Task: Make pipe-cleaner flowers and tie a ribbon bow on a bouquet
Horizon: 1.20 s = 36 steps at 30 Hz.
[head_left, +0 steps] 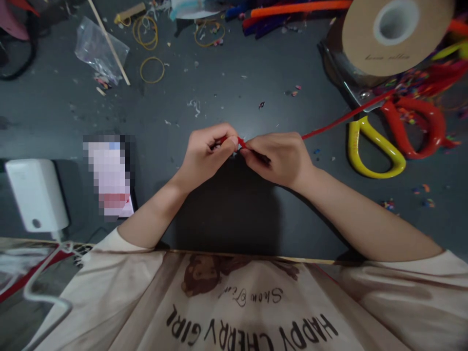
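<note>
A narrow red ribbon (331, 125) runs from beside the scissors at the right down to my hands at the middle of the table. My left hand (209, 151) is closed in a pinch on the red ribbon, thumb against the curled fingers. Close beside it, my right hand (281, 158) also pinches the ribbon, and the strand passes out behind its knuckles. A short bit of red shows between the two sets of fingertips. What lies inside the curled fingers is hidden.
Scissors with yellow and red handles (376, 151) lie at the right, below a ribbon spool (356, 34). A phone (111, 180) and a white power bank (36, 195) are at the left. Rubber bands (152, 70), a stick (109, 44) and scraps lie farther back.
</note>
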Tool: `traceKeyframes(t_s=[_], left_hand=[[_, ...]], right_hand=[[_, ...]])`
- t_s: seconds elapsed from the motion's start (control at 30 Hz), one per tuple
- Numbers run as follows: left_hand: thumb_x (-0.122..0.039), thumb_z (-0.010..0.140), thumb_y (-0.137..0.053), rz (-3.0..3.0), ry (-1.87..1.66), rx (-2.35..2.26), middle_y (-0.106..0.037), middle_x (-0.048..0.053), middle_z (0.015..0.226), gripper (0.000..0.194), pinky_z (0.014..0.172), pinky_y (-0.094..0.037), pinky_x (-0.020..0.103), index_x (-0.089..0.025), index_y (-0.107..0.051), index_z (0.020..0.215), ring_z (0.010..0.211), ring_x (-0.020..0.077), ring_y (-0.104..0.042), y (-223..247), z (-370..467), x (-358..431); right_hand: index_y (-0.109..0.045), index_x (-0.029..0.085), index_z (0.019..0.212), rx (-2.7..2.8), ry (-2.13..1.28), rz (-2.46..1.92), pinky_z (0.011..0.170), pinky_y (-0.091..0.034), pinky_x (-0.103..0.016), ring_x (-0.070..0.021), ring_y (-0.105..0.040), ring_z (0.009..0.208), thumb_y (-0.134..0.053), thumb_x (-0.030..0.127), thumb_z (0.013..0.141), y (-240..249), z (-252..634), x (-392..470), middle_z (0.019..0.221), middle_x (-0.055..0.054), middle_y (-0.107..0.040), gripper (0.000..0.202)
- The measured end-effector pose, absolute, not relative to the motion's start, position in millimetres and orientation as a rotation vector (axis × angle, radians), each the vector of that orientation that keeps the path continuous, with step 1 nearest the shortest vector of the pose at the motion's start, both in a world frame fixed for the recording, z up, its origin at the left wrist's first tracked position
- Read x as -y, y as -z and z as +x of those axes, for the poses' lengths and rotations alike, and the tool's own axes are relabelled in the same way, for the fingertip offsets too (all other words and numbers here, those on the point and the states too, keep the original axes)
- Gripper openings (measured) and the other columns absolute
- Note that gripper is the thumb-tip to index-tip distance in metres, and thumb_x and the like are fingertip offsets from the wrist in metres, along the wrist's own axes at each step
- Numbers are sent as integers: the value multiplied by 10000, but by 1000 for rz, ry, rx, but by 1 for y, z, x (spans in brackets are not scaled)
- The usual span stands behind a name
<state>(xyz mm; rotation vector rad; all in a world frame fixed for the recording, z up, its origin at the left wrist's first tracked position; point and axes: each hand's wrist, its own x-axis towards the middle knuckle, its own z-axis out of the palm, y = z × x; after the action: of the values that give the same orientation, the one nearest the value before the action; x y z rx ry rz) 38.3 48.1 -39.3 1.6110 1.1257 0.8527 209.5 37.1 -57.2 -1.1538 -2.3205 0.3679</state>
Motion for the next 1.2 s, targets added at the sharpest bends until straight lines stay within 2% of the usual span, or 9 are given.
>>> traceKeyframes(t_s=[0.1, 0.37, 0.5, 0.6, 0.73, 0.93, 1.2], left_hand=[[-193, 804, -465, 1629, -851, -1138, -365, -61, 499, 207, 459, -251, 204, -163, -499, 602, 460, 24, -294, 39, 38, -48], [-164, 785, -455, 1771, -800, -1160, -414, -48, 513, 204, 474, -284, 185, -157, -495, 585, 487, 29, -343, 40, 38, -47], [-140, 760, -461, 1819, -753, -1145, -403, -55, 495, 191, 462, -269, 179, -155, -479, 570, 470, 23, -324, 42, 38, -47], [-141, 758, -469, 1830, -728, -1135, -394, -58, 494, 191, 464, -258, 181, -153, -473, 567, 473, 21, -317, 42, 38, -47], [-134, 756, -480, 1839, -709, -1097, -372, -63, 492, 187, 466, -250, 180, -153, -469, 570, 472, 18, -293, 41, 37, -47], [-103, 748, -465, 1815, -756, -1019, -387, -62, 495, 177, 440, -248, 177, -161, -475, 581, 450, 18, -292, 38, 37, -47], [-169, 829, -477, 1713, -909, -1033, -406, -61, 486, 237, 434, -261, 176, -164, -474, 591, 436, 10, -330, 41, 36, -47]], right_hand=[[-481, 175, 571, 2379, -252, -1155, 505, -221, -259, -82, -336, 473, -362, 302, 912, 58, 208, -35, 486, 25, -403, 383], [-598, 161, 639, 2390, -95, -921, 495, -276, -243, -79, -435, 462, -390, 271, 907, 60, 208, -33, 527, 14, -568, 357], [-588, 162, 646, 2419, -126, -802, 494, -309, -243, -81, -485, 490, -428, 233, 872, 55, 209, -33, 559, 17, -603, 286], [-547, 174, 609, 2398, -142, -758, 495, -319, -239, -74, -458, 480, -435, 197, 844, 52, 211, -33, 539, 25, -575, 262], [-540, 181, 611, 2220, -202, -857, 493, -321, -229, -64, -413, 463, -443, 163, 828, 51, 213, -34, 502, 39, -515, 238], [-609, 187, 861, 2044, -383, -1230, 525, -365, -212, -66, -493, 496, -426, 315, 926, 56, 213, -38, 594, 29, -579, 233], [-577, 176, 771, 2316, -413, -1247, 559, -325, -263, -111, -521, 594, -368, 313, 945, 58, 212, -40, 663, -16, -607, 305]])
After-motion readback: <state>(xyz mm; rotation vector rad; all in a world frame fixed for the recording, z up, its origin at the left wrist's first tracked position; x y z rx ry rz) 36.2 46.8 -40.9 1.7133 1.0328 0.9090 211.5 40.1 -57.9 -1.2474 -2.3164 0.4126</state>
